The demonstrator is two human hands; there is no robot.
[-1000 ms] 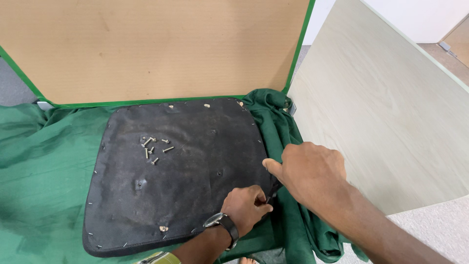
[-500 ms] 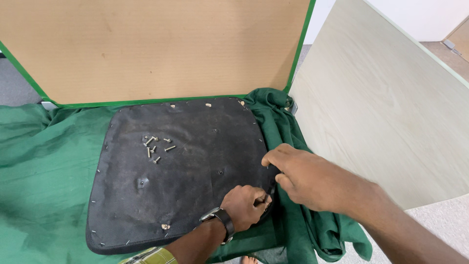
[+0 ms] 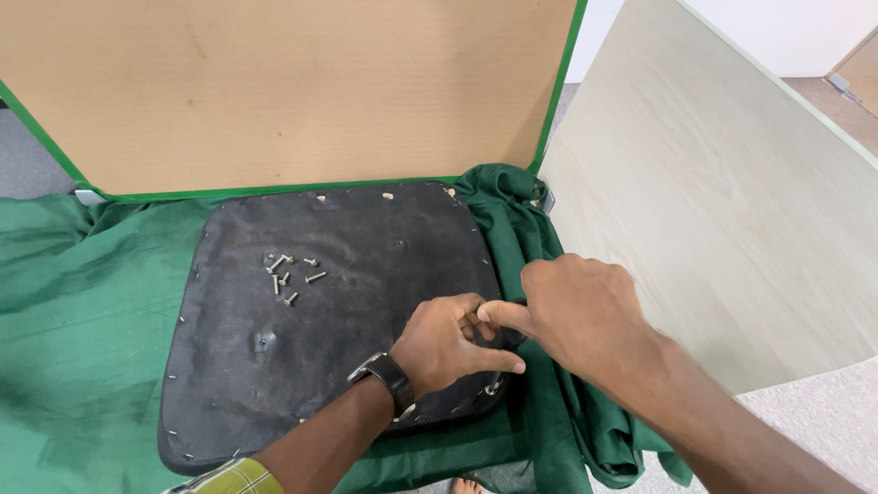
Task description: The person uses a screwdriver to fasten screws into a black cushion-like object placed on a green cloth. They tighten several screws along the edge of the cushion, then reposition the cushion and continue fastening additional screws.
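Where both hands' fingers [image 3: 494, 316] meet: black seat pad's [image 3: 366, 265] right edge.

The left hand [image 3: 448, 343] and right hand [image 3: 581, 316] are covering the right edge of the black seat pad [image 3: 302, 320], hiding whatever the fingertips are pinching there. Both forearms are running out of the bottom edge, as is the green cloth [image 3: 82, 348] at left. The small screws [image 3: 288, 274] are lying too small to tell their heads.
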